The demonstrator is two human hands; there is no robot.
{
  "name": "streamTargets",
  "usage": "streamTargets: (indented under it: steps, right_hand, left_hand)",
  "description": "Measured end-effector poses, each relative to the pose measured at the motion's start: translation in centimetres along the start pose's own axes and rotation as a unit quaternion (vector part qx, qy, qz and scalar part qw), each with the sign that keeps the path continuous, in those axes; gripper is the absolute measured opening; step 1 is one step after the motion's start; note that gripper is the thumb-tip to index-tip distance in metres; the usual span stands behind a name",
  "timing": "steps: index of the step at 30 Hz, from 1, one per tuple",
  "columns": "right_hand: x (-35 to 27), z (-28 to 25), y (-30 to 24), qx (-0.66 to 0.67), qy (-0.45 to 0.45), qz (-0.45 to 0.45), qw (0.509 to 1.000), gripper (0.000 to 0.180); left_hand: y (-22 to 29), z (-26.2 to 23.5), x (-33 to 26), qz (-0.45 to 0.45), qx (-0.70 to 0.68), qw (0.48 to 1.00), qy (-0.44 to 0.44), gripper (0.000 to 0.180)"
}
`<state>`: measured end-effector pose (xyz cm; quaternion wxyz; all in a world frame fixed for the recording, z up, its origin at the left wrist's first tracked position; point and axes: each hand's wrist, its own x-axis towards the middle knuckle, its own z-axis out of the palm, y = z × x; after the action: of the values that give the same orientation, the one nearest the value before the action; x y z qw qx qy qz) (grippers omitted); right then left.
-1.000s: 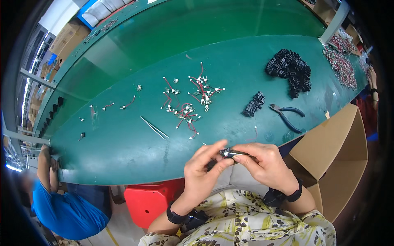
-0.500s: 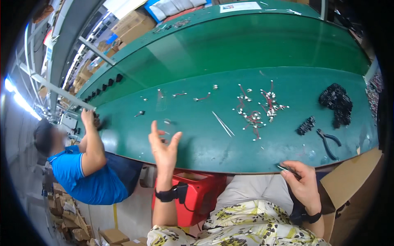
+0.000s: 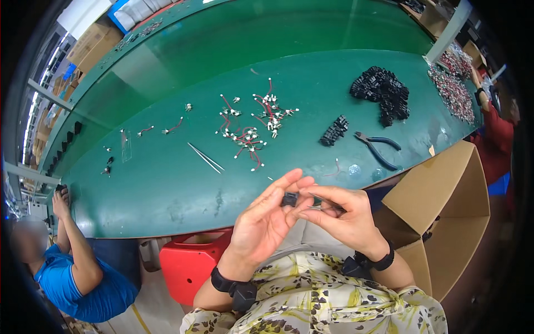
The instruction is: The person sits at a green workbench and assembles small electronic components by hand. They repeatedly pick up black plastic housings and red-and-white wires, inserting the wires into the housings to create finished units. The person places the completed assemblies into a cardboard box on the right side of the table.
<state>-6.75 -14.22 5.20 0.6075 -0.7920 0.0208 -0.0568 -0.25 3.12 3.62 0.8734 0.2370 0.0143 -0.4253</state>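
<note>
My left hand [image 3: 257, 228] is closed in front of my body, with a small black plastic part [image 3: 290, 199] held at its fingertips. Close against it, my right hand [image 3: 347, 214] grips a pair of tweezers [image 3: 315, 207], their metal tips pointing at the black part. Beyond both hands, a loose cluster of red wires with white connectors [image 3: 247, 135] lies on the green table [image 3: 167, 195]. A second pair of tweezers [image 3: 206, 158] rests to the left of my hands.
At the right lie cutting pliers [image 3: 379, 149], a row of black parts [image 3: 334, 131] and a larger black heap [image 3: 384, 92]. Beyond is a wire pile [image 3: 451, 92]. An open carton [image 3: 445, 200] and red stool [image 3: 192, 264] stand below the edge. People work at both sides.
My left hand has come right from over the table and now holds the black part. My right hand has moved in beside it with the tweezers. The view has swung right.
</note>
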Motion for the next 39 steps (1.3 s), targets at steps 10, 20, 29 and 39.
streamTargets:
  steps: [10,20,29,39]
  right_hand:
    - [1.1,-0.6,1.2,0.097,-0.066,0.093,0.989,0.033]
    - [2.3,-0.8,2.8,0.374,-0.017,0.196,0.906,0.017]
    - [2.1,0.4,1.9,0.640,-0.090,0.395,0.653,0.009]
    - [9.3,-5.2,0.3,-0.092,0.011,0.054,0.994,0.021]
  left_hand:
    - [-0.7,0.3,1.0,-0.030,0.025,0.999,0.021,0.051]
    - [-0.3,-0.3,1.1,-0.007,0.056,0.998,0.018,0.057]
    - [-0.8,-2.7,2.6,0.396,0.553,0.729,-0.077,0.051]
    - [0.0,-2.5,1.6,0.159,0.171,0.971,0.048,0.038]
